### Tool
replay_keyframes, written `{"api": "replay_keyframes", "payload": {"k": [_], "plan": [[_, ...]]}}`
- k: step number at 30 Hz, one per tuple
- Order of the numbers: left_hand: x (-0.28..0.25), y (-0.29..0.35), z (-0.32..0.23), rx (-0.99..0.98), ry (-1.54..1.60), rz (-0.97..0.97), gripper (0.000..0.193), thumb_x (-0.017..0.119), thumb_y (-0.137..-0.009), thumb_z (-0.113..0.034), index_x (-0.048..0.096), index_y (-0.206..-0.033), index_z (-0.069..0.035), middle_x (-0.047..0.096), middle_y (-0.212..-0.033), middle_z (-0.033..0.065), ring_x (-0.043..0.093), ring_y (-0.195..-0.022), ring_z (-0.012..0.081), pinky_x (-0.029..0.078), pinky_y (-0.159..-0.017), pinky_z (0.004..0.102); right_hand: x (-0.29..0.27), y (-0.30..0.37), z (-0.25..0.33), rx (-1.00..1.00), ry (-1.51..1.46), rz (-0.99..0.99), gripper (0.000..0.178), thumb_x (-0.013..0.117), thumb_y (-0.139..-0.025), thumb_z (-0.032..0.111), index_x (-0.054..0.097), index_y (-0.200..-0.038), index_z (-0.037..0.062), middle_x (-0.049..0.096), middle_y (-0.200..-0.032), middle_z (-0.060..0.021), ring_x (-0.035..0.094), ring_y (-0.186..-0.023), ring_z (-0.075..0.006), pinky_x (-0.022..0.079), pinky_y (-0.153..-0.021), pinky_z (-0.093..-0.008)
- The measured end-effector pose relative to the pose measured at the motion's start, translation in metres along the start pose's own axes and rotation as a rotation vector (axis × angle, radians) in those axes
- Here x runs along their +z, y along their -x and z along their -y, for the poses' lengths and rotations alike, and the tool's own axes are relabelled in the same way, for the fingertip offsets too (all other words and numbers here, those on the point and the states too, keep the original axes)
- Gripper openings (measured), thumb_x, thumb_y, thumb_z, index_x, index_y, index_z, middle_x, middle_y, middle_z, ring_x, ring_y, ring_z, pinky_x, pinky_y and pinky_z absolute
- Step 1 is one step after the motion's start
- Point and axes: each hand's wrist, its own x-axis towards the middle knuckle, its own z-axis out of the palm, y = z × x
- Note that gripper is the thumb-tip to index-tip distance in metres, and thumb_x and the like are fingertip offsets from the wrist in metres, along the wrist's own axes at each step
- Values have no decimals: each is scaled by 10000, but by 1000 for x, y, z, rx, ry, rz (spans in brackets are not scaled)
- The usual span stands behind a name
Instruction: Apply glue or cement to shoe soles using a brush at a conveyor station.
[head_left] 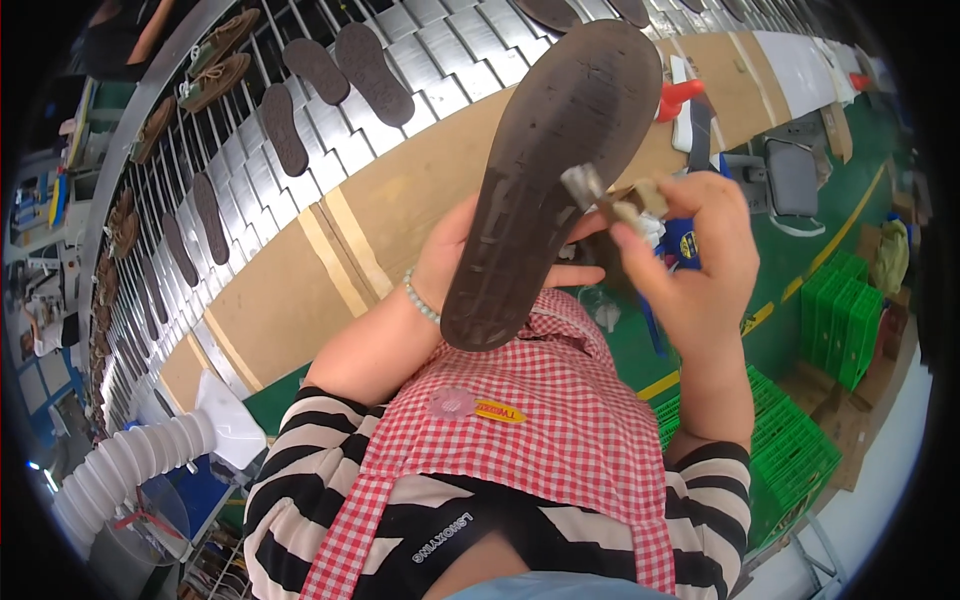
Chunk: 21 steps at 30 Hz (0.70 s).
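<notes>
A large dark brown shoe sole [560, 120] is held up in front of me, tilted, with its broad end far and its narrower end near my apron. My left hand [447, 245] grips it from behind, and the sole hides most of that hand's fingers. Pinched in my right hand [705, 255] is a small brush [612, 197] with a beige handle, blurred by motion. Its whitish tip is over the right side of the sole's middle; whether it touches the surface I cannot tell.
Slatted metal conveyor [440, 60] runs along the far side, carrying several brown soles [372, 75] and sewn shoes [215, 82]. A cardboard strip [270, 265] edges it. A red nozzle [680, 98] stands beyond my right hand. Green crates [840, 315] are at right; a white duct hose [130, 455] at left.
</notes>
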Motion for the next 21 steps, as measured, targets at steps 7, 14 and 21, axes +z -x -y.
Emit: {"api": "replay_keyframes", "payload": {"k": [7,14,21], "plan": [[-4,7,0,-37,65,7,575,334,-1078,-383,296,-1576,-97,307,-1612,169,231,-1495,450,315,-1075,763,-8,-4,-11,-39,-7,2,419,812,-684,-6,666,-1077,-11,629,-987,-99,592,-855,-199,486,-796,-307],[-39,10,-9,-53,93,69,653,391,-1054,-479,278,-1584,-114,308,-1609,169,245,-1488,450,332,-1084,743,4,-16,-44,91,65,-174,386,829,-737,123,707,-1100,73,657,-925,-62,616,-951,-255,451,-881,-387],[-79,11,-54,477,-297,-178,676,519,-995,-506,356,-1554,-161,372,-1598,97,233,-1513,379,225,-1193,644,51,19,-132,213,372,-92,386,798,-772,157,698,-1141,101,673,-961,-82,617,-961,-289,464,-852,-431]]}}
